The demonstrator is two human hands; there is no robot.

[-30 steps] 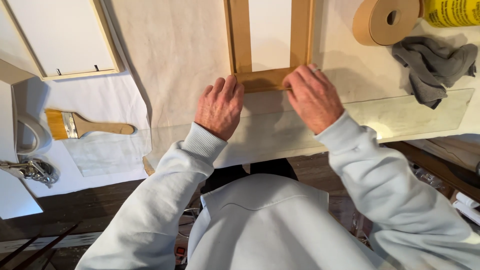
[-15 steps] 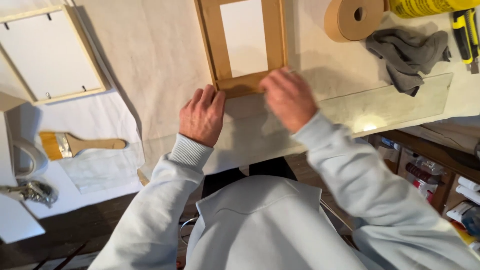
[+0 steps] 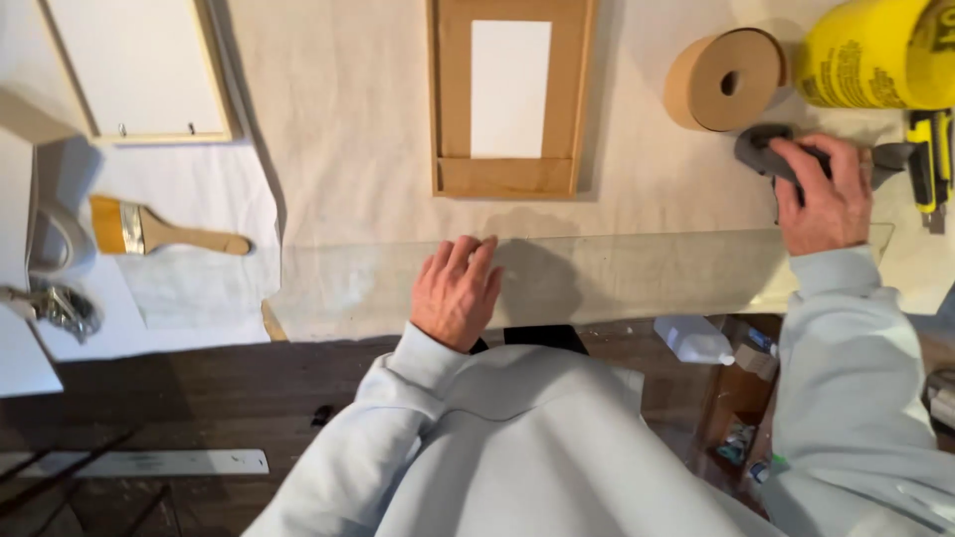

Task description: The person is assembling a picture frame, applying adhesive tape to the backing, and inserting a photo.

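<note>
Surface, cloth-covered, fills the upper frame. Clear glass sheet is pinned flat along the near edge, overhanging slightly, by the left hand, fingers spread, gripping nothing. Right hand, upper right, is closed on a grey rag. Wiping step is judged in hand; room lies open mid-sheet, crowded by tape roll.

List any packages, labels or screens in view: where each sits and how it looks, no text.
Yellow canister: top right, beside the tape roll; rounded, yellow with dark print.
Clear plastic bottle: below the table edge, right of centre; whitish, lying on its side, no label visible.
No screens or signs. The right hand grips a grey cloth just below the canister.
</note>
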